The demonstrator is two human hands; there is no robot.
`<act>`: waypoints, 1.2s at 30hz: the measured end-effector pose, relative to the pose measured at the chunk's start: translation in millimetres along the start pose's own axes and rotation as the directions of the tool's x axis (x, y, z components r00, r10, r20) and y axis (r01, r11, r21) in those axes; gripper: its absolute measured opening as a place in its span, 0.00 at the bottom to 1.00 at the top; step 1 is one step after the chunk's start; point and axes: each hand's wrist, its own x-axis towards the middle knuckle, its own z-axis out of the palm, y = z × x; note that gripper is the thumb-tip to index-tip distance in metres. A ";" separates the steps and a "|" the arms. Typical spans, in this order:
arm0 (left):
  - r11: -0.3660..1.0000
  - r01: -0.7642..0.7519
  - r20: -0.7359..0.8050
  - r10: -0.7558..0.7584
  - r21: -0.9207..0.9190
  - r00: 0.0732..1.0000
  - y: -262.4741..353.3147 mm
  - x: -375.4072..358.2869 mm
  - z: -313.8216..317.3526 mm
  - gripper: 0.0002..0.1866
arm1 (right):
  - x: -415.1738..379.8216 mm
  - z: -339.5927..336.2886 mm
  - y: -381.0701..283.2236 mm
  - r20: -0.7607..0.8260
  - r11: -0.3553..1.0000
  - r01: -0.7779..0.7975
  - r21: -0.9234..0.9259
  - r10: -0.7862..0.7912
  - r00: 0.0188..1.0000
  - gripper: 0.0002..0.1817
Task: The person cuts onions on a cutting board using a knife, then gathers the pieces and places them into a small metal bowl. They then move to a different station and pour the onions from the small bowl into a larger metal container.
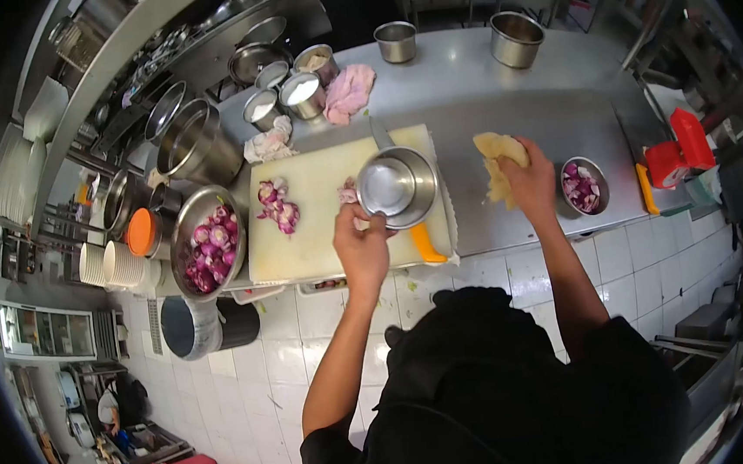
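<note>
My left hand [363, 241] grips the rim of an empty steel bowl [388, 187], tilted over the white cutting board [303, 255]. To the right, my right hand [531, 176] holds a crumpled yellowish cloth [498, 156] above the steel counter. A knife with an orange handle [427, 243] lies on the board, partly hidden behind the bowl. Peeled purple onions [278, 209] rest on the board's left part. More onions fill a large steel bowl [178, 265] left of the board. Cut onion pieces [581, 188] are in a small bowl right of my right hand.
Steel containers [303, 96] and a pink cloth [349, 94] stand behind the board. Two pots [396, 42] [516, 39] are at the counter's back. A red object [679, 151] lies at the right end. Below the counter is a dark bin [189, 327].
</note>
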 end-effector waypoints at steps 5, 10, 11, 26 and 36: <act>0.847 -0.350 0.155 0.314 0.399 0.937 -0.1 -15.0 10.6 0.08 | -94.4 74.4 -59.1 -0.017 0.960 0.275 -0.050 -0.276 0.961 0.21; 0.810 -0.509 0.357 0.401 0.291 0.844 21.1 -17.2 -24.0 0.17 | -133.1 117.3 -44.2 0.183 0.992 0.125 0.026 -0.127 0.975 0.17; 0.790 -0.545 0.413 0.412 0.283 0.812 23.3 -20.5 -37.9 0.20 | -140.3 114.2 -42.0 0.366 0.985 0.147 -0.094 -0.103 0.925 0.16; 0.547 -0.784 0.663 0.474 0.295 0.580 54.7 31.8 -31.3 0.18 | -150.7 -21.7 -187.3 0.849 0.497 0.689 -0.528 0.282 0.447 0.20; 0.518 -0.848 0.790 0.473 0.109 0.391 71.4 -1.7 90.1 0.12 | -110.8 -10.1 -37.1 0.618 0.164 0.694 -0.701 -0.347 0.706 0.13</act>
